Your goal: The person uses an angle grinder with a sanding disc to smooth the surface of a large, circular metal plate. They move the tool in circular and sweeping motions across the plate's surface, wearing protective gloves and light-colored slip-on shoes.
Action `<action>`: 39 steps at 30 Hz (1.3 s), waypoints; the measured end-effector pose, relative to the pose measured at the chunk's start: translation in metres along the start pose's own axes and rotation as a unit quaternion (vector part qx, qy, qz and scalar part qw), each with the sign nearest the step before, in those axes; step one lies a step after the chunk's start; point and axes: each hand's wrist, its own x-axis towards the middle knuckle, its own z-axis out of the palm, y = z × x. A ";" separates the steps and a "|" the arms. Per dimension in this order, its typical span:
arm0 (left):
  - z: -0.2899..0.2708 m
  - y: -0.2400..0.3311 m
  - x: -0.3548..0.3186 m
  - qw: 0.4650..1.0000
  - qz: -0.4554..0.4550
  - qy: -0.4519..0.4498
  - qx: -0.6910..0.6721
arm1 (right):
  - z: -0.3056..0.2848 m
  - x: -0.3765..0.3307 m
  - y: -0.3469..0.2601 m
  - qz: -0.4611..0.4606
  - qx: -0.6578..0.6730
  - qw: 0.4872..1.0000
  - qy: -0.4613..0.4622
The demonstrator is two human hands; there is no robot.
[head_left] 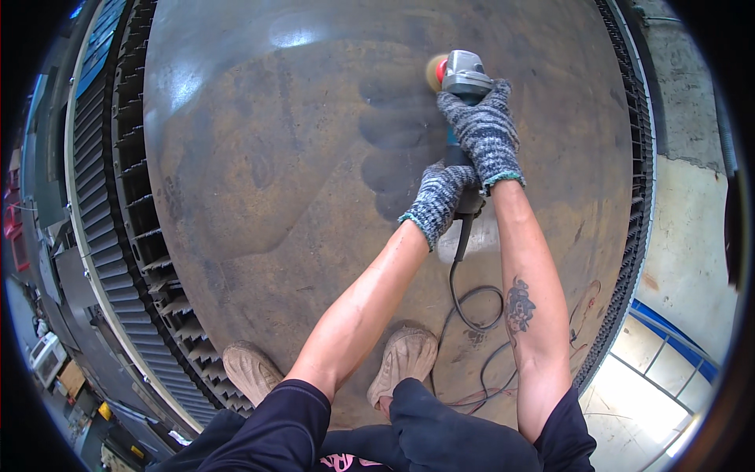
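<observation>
While both knit-gloved hands wrap fully shut around the grey angle grinder (464, 118), right hand (486, 130) near its head and left hand (440, 197) on its tail, its disc is pressed steadily onto the rusty brown steel plate (275, 197).

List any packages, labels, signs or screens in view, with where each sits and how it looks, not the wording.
Cardboard box: lower left on the floor beside the machine, brown, boxy, too small to tell more.
Pale box-like unit: just above it at the left edge, whitish; whether it has a screen cannot be told.
No label, sign or screen shows clearly on the metal sheet or on the grinder.
</observation>
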 end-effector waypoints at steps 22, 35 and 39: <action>-0.037 0.047 -0.021 0.998 0.007 0.016 -0.057 | 0.023 -0.020 -0.062 -0.054 -0.016 0.998 -0.012; -0.056 0.073 -0.032 0.997 0.035 0.057 0.029 | 0.034 -0.027 -0.096 -0.109 -0.011 0.992 -0.054; -0.037 0.072 -0.024 0.999 0.018 0.029 0.010 | 0.022 -0.013 -0.088 -0.063 -0.017 0.997 -0.030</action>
